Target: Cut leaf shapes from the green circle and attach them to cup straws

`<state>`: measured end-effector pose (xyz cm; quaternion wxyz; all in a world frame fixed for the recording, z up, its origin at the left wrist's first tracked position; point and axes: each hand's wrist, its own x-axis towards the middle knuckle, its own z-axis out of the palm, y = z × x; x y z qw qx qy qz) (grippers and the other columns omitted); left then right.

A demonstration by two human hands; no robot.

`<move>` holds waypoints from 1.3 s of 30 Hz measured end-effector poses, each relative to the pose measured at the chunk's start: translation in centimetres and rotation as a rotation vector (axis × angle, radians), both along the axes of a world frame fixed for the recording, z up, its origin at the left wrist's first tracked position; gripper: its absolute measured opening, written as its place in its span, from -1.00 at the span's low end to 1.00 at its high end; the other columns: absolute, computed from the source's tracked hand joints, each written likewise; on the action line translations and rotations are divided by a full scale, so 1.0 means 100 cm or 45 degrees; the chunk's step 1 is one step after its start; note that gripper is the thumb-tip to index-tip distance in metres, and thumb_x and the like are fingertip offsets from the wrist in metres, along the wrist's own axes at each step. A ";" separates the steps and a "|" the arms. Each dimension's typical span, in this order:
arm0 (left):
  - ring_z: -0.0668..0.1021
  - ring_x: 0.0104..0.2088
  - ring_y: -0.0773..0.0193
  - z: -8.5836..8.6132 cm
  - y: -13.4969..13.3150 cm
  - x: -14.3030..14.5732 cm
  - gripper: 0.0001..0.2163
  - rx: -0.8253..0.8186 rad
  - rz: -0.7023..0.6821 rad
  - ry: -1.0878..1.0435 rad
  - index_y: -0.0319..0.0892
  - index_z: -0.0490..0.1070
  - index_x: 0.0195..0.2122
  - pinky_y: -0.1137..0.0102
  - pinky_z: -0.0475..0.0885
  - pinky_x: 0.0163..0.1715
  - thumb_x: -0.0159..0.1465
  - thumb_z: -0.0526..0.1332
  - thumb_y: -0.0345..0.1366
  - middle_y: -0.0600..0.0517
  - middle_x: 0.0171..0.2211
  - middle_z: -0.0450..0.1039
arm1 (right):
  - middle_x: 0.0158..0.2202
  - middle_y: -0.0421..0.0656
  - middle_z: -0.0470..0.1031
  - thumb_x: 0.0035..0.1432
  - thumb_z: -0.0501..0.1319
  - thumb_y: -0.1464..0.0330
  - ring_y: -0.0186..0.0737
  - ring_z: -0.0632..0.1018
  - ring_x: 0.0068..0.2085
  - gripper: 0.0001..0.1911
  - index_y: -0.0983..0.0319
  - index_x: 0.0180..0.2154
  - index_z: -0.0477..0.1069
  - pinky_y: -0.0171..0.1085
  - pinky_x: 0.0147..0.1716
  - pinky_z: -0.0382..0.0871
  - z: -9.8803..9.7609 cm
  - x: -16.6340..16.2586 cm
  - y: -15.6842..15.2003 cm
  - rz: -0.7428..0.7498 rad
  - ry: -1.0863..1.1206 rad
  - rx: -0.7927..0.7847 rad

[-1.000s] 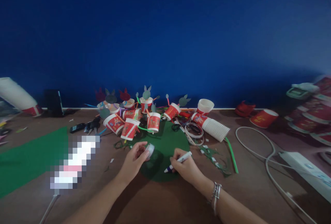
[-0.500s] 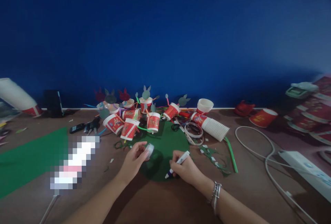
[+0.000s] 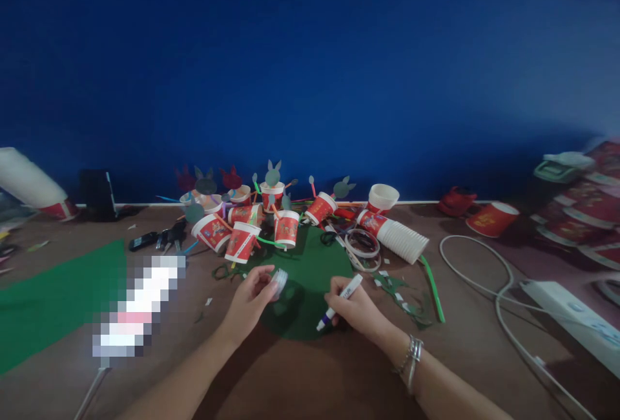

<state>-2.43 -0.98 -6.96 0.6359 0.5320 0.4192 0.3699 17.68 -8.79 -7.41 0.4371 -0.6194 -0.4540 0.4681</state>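
My left hand (image 3: 254,300) is closed on a small whitish round object that looks like a roll of tape (image 3: 279,283), held over the left part of a green sheet (image 3: 310,278). Fingers of my right hand (image 3: 356,307) are wrapped round a white marker (image 3: 351,287) with a purple band. Its pale tip points down and left, close above the sheet's lower right; whether it touches cannot be made out. Green paper scraps (image 3: 400,297) lie to the right of the sheet.
Behind the sheet stand and lean red paper cups (image 3: 242,242) with animal-head cutouts. A cup stack (image 3: 400,237) lies at right, near a white cable (image 3: 504,278) and power strip (image 3: 571,316). Leftward are keys (image 3: 169,236), a blurred-out bright object (image 3: 140,307) and another green sheet (image 3: 62,300).
My right hand has shifted slightly right and up with the marker, its tip moving away from the sheet's front edge. My left hand has barely moved.
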 end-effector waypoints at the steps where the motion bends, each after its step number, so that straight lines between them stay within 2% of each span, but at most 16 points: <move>1: 0.48 -0.34 0.25 0.001 0.000 0.000 -0.59 -0.003 0.001 0.001 -0.19 0.36 -0.20 0.27 0.48 -0.29 -0.02 0.30 -0.09 0.08 -0.39 0.32 | -0.77 -0.37 0.26 -0.07 0.13 0.35 -0.41 0.38 -0.71 -0.79 0.20 -0.62 0.11 -0.49 -0.75 0.07 0.000 0.002 0.000 0.015 -0.018 -0.002; 6: 0.48 -0.32 0.24 0.001 0.000 0.000 -0.57 -0.014 -0.002 0.017 -0.19 0.36 -0.19 0.27 0.48 -0.28 -0.03 0.29 -0.07 0.08 -0.40 0.32 | -0.77 -0.38 0.24 -0.09 0.15 0.36 -0.40 0.38 -0.71 -0.78 0.19 -0.62 0.09 -0.49 -0.77 0.08 0.001 0.005 0.000 0.107 -0.030 -0.066; 13: 0.48 -0.32 0.25 -0.002 0.001 0.000 -0.59 0.000 -0.002 0.003 -0.19 0.35 -0.18 0.28 0.49 -0.28 -0.01 0.29 -0.08 0.08 -0.39 0.32 | -0.77 -0.39 0.24 -0.08 0.13 0.38 -0.40 0.39 -0.70 -0.80 0.19 -0.61 0.10 -0.50 -0.76 0.10 0.002 0.001 -0.001 0.121 -0.069 -0.049; 27: 0.48 -0.33 0.25 0.001 0.000 0.000 -0.59 -0.001 0.008 0.014 -0.20 0.35 -0.18 0.25 0.50 -0.28 -0.01 0.31 -0.10 0.08 -0.39 0.32 | -0.76 -0.37 0.27 -0.05 0.14 0.38 -0.40 0.40 -0.69 -0.79 0.19 -0.61 0.11 -0.49 -0.75 0.12 -0.001 0.000 -0.001 0.117 -0.102 -0.019; 39: 0.45 -0.31 0.26 -0.006 0.002 -0.001 -0.57 -0.007 -0.016 -0.009 -0.21 0.32 -0.16 0.26 0.48 -0.26 0.00 0.30 -0.09 0.09 -0.37 0.30 | -0.74 -0.31 0.35 -0.02 0.14 0.37 -0.36 0.42 -0.66 -0.79 0.19 -0.61 0.15 -0.44 -0.67 0.15 -0.001 -0.002 0.001 0.045 -0.136 0.025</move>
